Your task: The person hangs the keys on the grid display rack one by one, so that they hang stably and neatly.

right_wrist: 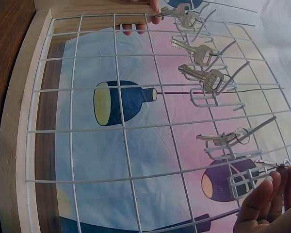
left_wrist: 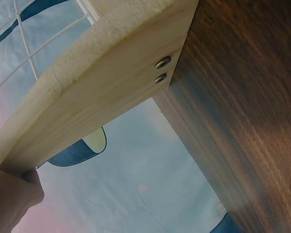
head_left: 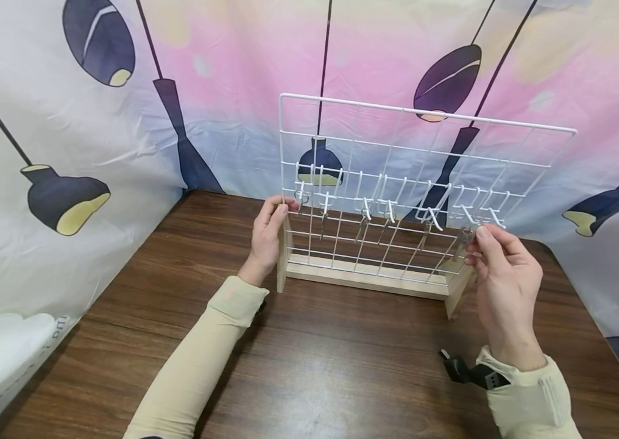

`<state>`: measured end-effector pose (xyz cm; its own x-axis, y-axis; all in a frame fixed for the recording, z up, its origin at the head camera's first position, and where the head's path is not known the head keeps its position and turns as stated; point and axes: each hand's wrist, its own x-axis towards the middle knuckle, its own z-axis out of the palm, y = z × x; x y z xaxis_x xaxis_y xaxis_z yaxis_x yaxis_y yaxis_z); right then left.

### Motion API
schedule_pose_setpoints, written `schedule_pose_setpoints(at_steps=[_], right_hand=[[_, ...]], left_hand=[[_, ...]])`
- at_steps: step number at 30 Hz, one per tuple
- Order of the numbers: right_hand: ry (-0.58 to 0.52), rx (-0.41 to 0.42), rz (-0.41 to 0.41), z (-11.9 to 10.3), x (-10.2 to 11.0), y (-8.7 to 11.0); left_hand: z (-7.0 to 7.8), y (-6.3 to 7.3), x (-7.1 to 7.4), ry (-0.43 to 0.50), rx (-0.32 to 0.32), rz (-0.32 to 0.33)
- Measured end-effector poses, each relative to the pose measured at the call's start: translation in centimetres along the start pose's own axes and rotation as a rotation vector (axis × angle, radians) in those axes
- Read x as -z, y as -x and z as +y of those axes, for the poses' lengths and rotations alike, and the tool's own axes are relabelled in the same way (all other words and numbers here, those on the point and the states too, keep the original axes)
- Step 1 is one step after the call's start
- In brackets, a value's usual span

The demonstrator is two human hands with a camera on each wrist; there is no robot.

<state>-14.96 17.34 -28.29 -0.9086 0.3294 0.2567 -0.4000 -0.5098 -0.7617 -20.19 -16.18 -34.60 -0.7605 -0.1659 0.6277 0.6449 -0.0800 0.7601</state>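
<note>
A white wire grid rack [head_left: 430,111] stands on the table in a light wooden frame [head_left: 364,277]. Several white hooks run in a row across it, with metal keys [right_wrist: 203,77] hanging from them on small rings. My left hand [head_left: 268,235] grips the rack's left wooden side near its top; only part of that hand shows in the left wrist view. At the right end, my right hand [head_left: 507,274] pinches a key [head_left: 464,236] by its ring, close to a hook. Fingers partly cover this key's ring in the right wrist view.
A dark brown wooden table [head_left: 309,366] carries the rack. Behind it hangs a cloth backdrop [head_left: 244,91] printed with lamps. White plastic packaging [head_left: 8,347] lies at the lower left. A black strap [head_left: 471,373] is around my right wrist.
</note>
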Motion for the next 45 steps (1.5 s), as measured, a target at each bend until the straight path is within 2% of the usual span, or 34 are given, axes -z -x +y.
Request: schedule_pose_setpoints(at_steps=[7,16,22,29,35,39,41,45], right_hand=[[-0.006,-0.005,0.008,0.1,0.2,-0.1],[-0.110,-0.019,0.030,0.0,0.8,0.0],[-0.079,-0.026,0.040,-0.3,1.6,0.0],[0.000,-0.063,-0.011,-0.9,3.2,-0.2],[0.148,-0.081,-0.054,-1.0,4.3,-0.1],[0.306,-0.088,-0.132,-0.9,5.2,-0.2],[0.458,-0.080,-0.195,-0.8,5.7,-0.3],[0.906,-0.030,-0.355,-0.5,7.2,-0.2]], left_hand=[[0.2,-0.1,-0.2,0.001,0.010,0.003],[-0.1,0.0,-0.1,-0.004,0.000,0.000],[-0.2,0.0,-0.1,-0.009,-0.013,-0.001],[-0.1,0.1,0.0,-0.025,-0.011,-0.005],[-0.4,0.1,0.1,-0.022,-0.014,-0.003],[-0.5,0.1,0.2,-0.019,-0.016,-0.007],[-0.5,0.1,0.2,-0.019,-0.018,-0.009],[-0.4,0.0,0.1,-0.024,-0.017,-0.011]])
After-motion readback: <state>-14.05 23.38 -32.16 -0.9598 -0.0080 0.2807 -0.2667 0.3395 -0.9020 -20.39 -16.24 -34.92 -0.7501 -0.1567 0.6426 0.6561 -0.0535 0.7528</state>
